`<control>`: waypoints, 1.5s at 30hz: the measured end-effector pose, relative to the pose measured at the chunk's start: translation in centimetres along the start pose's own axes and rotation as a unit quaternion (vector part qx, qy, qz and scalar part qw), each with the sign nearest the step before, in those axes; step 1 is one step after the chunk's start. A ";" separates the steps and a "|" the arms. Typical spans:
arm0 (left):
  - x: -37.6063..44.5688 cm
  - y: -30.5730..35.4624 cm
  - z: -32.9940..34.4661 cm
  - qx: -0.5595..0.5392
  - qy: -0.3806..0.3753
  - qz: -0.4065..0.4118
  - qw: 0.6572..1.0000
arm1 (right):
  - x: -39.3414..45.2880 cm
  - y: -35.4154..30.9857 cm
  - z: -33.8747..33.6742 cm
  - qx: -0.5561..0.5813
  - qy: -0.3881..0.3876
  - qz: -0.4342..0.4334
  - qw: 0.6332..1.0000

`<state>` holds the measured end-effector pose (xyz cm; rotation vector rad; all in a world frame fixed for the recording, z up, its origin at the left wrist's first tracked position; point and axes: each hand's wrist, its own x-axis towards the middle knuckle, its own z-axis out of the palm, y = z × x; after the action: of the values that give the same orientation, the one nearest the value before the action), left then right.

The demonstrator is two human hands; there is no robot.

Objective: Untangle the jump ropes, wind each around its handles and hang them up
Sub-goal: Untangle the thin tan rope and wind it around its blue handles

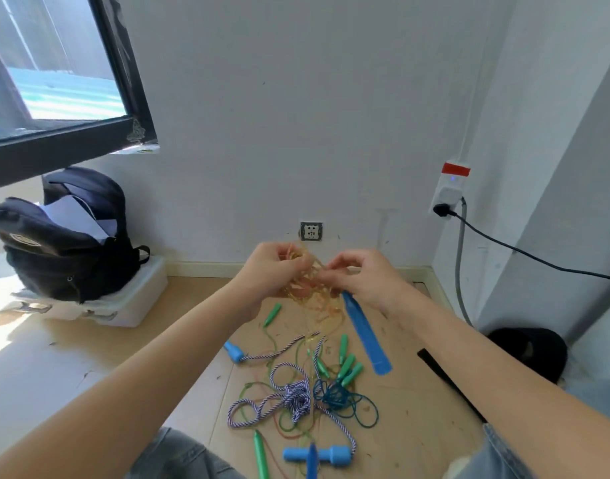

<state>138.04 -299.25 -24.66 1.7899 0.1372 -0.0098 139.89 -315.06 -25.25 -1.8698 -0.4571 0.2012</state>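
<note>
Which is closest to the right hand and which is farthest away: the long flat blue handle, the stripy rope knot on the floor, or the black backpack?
Going by the head view, from the right hand:
1. Long flat blue handle: just below the hand, its top end right at it.
2. Stripy rope knot: lower down on the floor, in the middle of the pile.
3. Black backpack: far off to the left, under the window.

Black backpack (68, 243), open at top with white paper showing, atop white storage box (130, 302) at left. Black-framed window (54, 98) above. Wall socket (311, 231) low on white wall; white plug adapter (450, 188) with red band at right, black cable (524, 254) trailing rightward. Tan floor (54, 357) below.
</note>
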 end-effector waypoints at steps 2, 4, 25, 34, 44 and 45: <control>0.9 -0.1 -0.3 -0.054 0.004 -0.039 0.998 | 0.9 0.1 -0.6 0.010 0.028 0.006 1.000; 2.1 -0.5 -0.6 -0.083 0.023 -0.076 0.993 | 2.0 0.1 -1.1 0.026 0.031 0.024 0.999; 7.5 -3.7 -3.0 -0.085 -0.115 -0.096 0.985 | 5.8 3.6 -0.5 -0.097 0.051 -0.037 0.993; 7.2 -3.3 -1.1 -0.028 -0.126 -0.085 0.988 | 5.6 4.2 -0.6 -0.225 0.027 -0.084 0.970; 6.8 -3.3 -2.1 -0.199 0.051 -0.117 0.972 | 5.7 3.0 -1.7 -0.111 0.163 -0.076 0.977; 6.8 -3.2 -1.9 -0.216 0.065 -0.120 0.967 | 5.5 2.9 -1.2 -0.105 0.173 -0.090 0.975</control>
<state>144.30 -296.14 -27.90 1.3296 0.4191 -0.0328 145.94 -314.67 -27.08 -2.0040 -0.4150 -0.3025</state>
